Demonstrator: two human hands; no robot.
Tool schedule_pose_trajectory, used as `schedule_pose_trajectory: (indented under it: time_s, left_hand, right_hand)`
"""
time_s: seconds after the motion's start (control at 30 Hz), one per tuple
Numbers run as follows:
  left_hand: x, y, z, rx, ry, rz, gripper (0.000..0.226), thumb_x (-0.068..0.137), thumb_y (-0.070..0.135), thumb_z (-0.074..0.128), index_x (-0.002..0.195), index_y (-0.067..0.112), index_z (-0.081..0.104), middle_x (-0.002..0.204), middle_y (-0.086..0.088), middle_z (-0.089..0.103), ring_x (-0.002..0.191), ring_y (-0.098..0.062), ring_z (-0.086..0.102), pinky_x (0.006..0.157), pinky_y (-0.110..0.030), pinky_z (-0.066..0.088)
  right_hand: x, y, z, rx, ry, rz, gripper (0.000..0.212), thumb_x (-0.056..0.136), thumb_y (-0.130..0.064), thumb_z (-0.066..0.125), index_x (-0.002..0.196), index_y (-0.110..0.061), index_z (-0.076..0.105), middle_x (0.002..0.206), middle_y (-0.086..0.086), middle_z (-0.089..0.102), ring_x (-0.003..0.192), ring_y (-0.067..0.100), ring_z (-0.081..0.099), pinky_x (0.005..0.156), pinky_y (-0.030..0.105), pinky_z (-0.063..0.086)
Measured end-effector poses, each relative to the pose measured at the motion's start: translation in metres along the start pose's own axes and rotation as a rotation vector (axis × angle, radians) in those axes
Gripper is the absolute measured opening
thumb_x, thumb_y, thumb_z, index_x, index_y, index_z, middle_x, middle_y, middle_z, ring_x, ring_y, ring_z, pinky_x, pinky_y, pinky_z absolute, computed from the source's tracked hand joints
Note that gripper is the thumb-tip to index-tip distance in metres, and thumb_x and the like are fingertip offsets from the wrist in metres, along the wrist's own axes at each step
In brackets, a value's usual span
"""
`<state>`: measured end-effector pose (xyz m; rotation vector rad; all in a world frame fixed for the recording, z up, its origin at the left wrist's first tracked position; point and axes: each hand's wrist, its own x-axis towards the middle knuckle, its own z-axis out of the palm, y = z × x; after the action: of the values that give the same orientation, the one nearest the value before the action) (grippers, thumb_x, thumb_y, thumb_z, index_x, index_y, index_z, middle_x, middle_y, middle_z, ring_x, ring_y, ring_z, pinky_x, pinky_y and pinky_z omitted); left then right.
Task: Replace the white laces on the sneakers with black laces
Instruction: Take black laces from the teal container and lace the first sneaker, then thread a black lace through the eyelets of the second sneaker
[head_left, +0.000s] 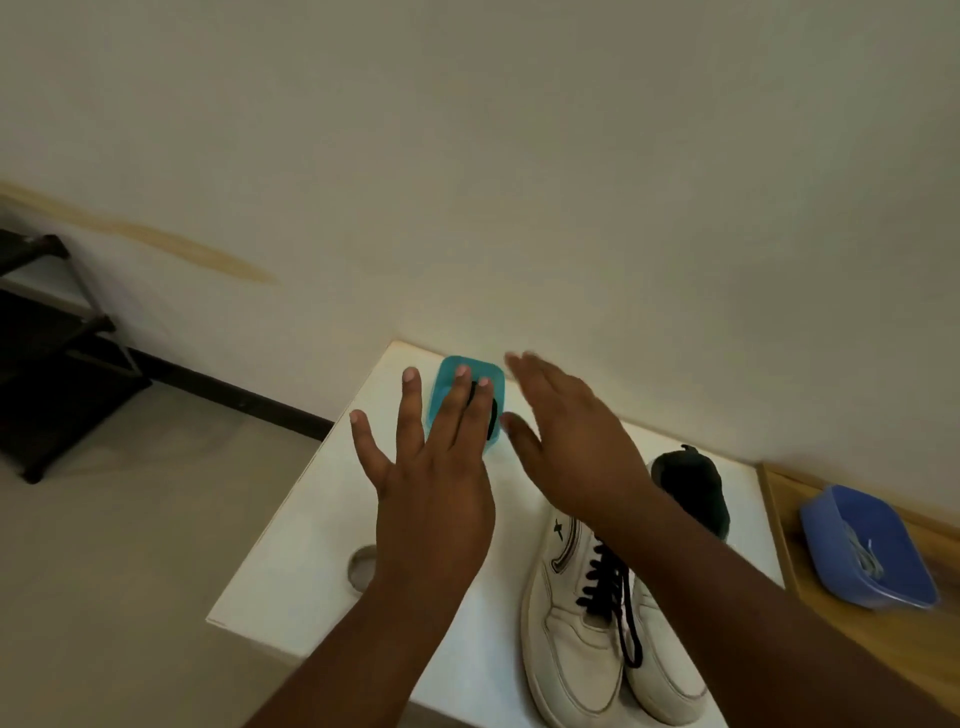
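Note:
Two white sneakers stand side by side on the white table (311, 545). The left sneaker (571, 623) carries black laces (605, 587); the right sneaker (670, 660) is mostly hidden under my right forearm. My left hand (431, 483) hovers with straight, spread fingers over a teal tray (465, 371) at the table's far corner, which holds something black. My right hand (576, 441) is flat and blurred beside the tray, holding nothing.
A dark shoe-like object (691, 488) sits behind the sneakers. A blue tray (867, 545) with white laces rests on a wooden surface (810, 587) to the right. The table has a round hole (363, 566). A dark rack (52, 353) stands on the floor at left.

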<state>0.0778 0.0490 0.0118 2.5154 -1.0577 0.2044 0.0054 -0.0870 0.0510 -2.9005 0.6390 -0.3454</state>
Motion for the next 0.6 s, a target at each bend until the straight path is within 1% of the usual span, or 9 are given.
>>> schedule_pose_trajectory:
  time_s: [0.03, 0.1, 0.17, 0.2, 0.23, 0.3, 0.4, 0.47, 0.6]
  left_hand:
    - [0.001, -0.002, 0.001, -0.008, -0.055, -0.030, 0.078, 0.087, 0.026, 0.072, 0.155, 0.030, 0.034, 0.162, 0.003, 0.034, 0.155, -0.032, 0.011, 0.116, -0.071, 0.003]
    - [0.004, -0.005, 0.004, -0.037, -0.154, -0.086, 0.074, 0.094, 0.025, 0.063, 0.157, 0.037, 0.024, 0.163, 0.010, 0.030, 0.156, -0.028, -0.002, 0.116, -0.069, -0.003]
    - [0.007, -0.006, 0.010, -0.040, -0.161, -0.116, 0.073, 0.099, 0.024, 0.054, 0.158, 0.038, 0.013, 0.165, 0.013, 0.021, 0.155, -0.025, -0.014, 0.116, -0.066, -0.011]
    - [0.007, -0.006, 0.011, -0.035, -0.163, -0.115, 0.075, 0.098, 0.024, 0.057, 0.158, 0.038, 0.015, 0.165, 0.012, 0.024, 0.155, -0.025, -0.012, 0.115, -0.066, -0.012]
    - [0.008, -0.005, 0.012, -0.040, -0.166, -0.112, 0.077, 0.093, 0.023, 0.064, 0.157, 0.038, 0.023, 0.162, 0.011, 0.031, 0.156, -0.027, -0.005, 0.115, -0.067, -0.011]
    - [0.009, -0.004, 0.016, -0.049, -0.153, -0.112, 0.082, 0.075, 0.021, 0.083, 0.147, 0.034, 0.047, 0.149, 0.006, 0.053, 0.153, -0.033, 0.020, 0.115, -0.070, 0.001]
    - [0.008, -0.006, 0.030, -0.043, -0.041, -0.091, 0.088, 0.042, 0.022, 0.100, 0.124, 0.027, 0.069, 0.124, -0.003, 0.071, 0.136, -0.040, 0.050, 0.110, -0.066, 0.015]
    - [0.009, -0.005, 0.032, -0.079, -0.030, -0.074, 0.089, 0.034, 0.023, 0.102, 0.118, 0.024, 0.073, 0.116, -0.006, 0.074, 0.129, -0.043, 0.055, 0.107, -0.066, 0.018]
    - [0.007, -0.002, 0.039, -0.050, -0.034, -0.068, 0.087, 0.033, 0.026, 0.101, 0.116, 0.021, 0.075, 0.114, -0.009, 0.075, 0.125, -0.045, 0.057, 0.105, -0.067, 0.020]
  right_hand:
    - [0.011, 0.001, 0.005, -0.029, -0.080, 0.001, 0.053, 0.105, -0.041, 0.048, 0.155, -0.027, 0.037, 0.157, -0.002, 0.043, 0.139, 0.019, 0.045, 0.110, 0.032, 0.040]
    - [0.032, 0.001, 0.012, -0.058, -0.170, 0.008, 0.041, 0.103, -0.036, 0.053, 0.142, -0.026, 0.053, 0.137, -0.002, 0.060, 0.120, 0.019, 0.058, 0.097, 0.031, 0.047]
    - [0.051, 0.002, 0.020, -0.078, -0.211, 0.022, 0.033, 0.102, -0.029, 0.054, 0.134, -0.024, 0.060, 0.125, 0.000, 0.065, 0.111, 0.020, 0.061, 0.091, 0.032, 0.048]
    - [0.061, 0.003, 0.024, -0.097, -0.230, 0.024, 0.031, 0.101, -0.027, 0.055, 0.130, -0.022, 0.063, 0.121, 0.001, 0.066, 0.108, 0.021, 0.062, 0.090, 0.033, 0.049]
    - [0.071, 0.004, 0.029, -0.118, -0.246, 0.016, 0.030, 0.099, -0.026, 0.056, 0.127, -0.021, 0.064, 0.117, 0.001, 0.066, 0.105, 0.022, 0.063, 0.088, 0.034, 0.050]
    - [0.089, 0.005, 0.039, -0.166, -0.275, -0.025, 0.029, 0.094, -0.026, 0.060, 0.122, -0.022, 0.065, 0.109, 0.001, 0.065, 0.099, 0.023, 0.064, 0.084, 0.037, 0.054]
    - [0.111, 0.004, 0.054, -0.254, -0.372, -0.116, 0.040, 0.087, -0.025, 0.072, 0.126, -0.024, 0.064, 0.109, 0.001, 0.064, 0.096, 0.023, 0.065, 0.083, 0.039, 0.057]
    - [0.122, 0.001, 0.062, -0.291, -0.422, -0.155, 0.038, 0.087, -0.026, 0.070, 0.125, -0.026, 0.064, 0.108, 0.002, 0.064, 0.095, 0.024, 0.066, 0.082, 0.039, 0.058]
    - [0.138, 0.005, 0.075, -0.336, -0.455, -0.147, 0.028, 0.094, -0.027, 0.061, 0.122, -0.027, 0.064, 0.108, 0.001, 0.065, 0.094, 0.024, 0.067, 0.082, 0.038, 0.058]
